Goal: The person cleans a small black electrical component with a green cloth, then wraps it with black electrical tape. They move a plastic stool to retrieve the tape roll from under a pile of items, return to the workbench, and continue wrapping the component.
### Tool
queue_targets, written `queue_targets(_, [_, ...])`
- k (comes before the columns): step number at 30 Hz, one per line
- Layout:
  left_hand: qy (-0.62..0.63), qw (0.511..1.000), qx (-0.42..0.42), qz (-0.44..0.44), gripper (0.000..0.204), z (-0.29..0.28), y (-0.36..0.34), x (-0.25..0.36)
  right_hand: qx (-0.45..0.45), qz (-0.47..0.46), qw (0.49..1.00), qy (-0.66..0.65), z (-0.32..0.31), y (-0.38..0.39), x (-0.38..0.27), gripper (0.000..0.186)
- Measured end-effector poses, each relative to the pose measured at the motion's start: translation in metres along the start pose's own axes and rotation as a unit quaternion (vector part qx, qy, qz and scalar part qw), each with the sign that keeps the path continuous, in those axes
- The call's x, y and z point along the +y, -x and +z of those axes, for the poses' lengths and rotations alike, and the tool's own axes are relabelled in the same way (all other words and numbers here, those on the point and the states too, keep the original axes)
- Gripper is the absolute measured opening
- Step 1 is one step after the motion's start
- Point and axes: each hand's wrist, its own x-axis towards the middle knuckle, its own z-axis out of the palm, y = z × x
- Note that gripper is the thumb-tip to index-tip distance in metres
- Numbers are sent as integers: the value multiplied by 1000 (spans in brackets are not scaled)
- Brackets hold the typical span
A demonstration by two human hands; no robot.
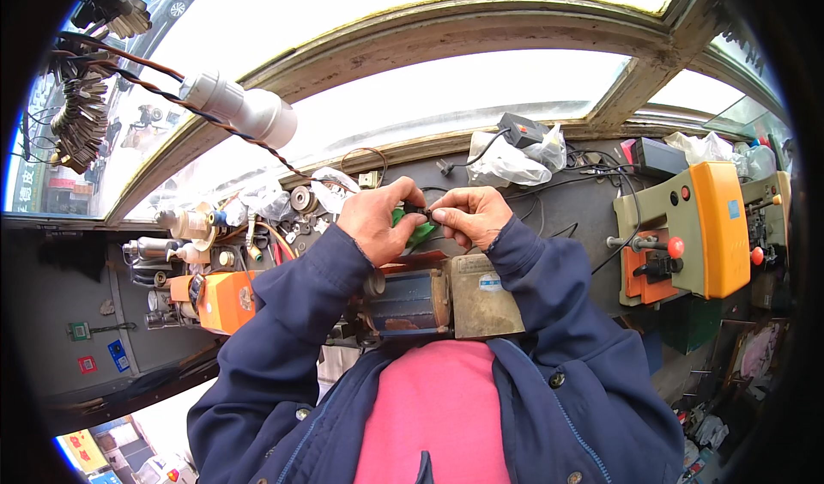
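My left hand (378,222) and my right hand (472,216) meet at the middle of the view, fingertips pinched on a small dark piece (429,213), too small to make out and partly covered by the fingers. A green item (412,235) shows beneath my left fingers; whether they touch it I cannot tell. Just below my hands sits a machine with a worn blue motor body (403,299) and a grimy beige housing (487,311) on its right.
An orange-and-grey machine (721,226) stands right, an orange machine (225,304) left. Plastic bags (506,162), cables and small hardware crowd the grey bench (584,226) below the window frame (455,33). A white fixture (266,115) and key bunches (81,119) hang upper left.
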Motion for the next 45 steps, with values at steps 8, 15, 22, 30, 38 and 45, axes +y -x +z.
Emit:
queue_targets(8, [-12,1000,-7,3,19,1,0,0,69,-83,994,12,6,-4,4,16])
queue_targets(15, [-14,1000,-10,21,22,1,0,-2,75,-30,996,49,8,1,1,16])
queue_targets(22, [-35,999,-8,3,21,1,0,0,158,-182,950,196,13,0,11,10])
queue_targets(30, [27,999,-1,-25,23,0,-2,1,254,-233,927,150,15,4,6,6])
queue_targets(38, [58,998,15,-31,23,1,-1,-3,135,-335,923,131,6,13,-5,6])
queue_targets(45, [66,996,23,-47,21,1,-2,-9,78,-196,973,97,5,20,-4,13])
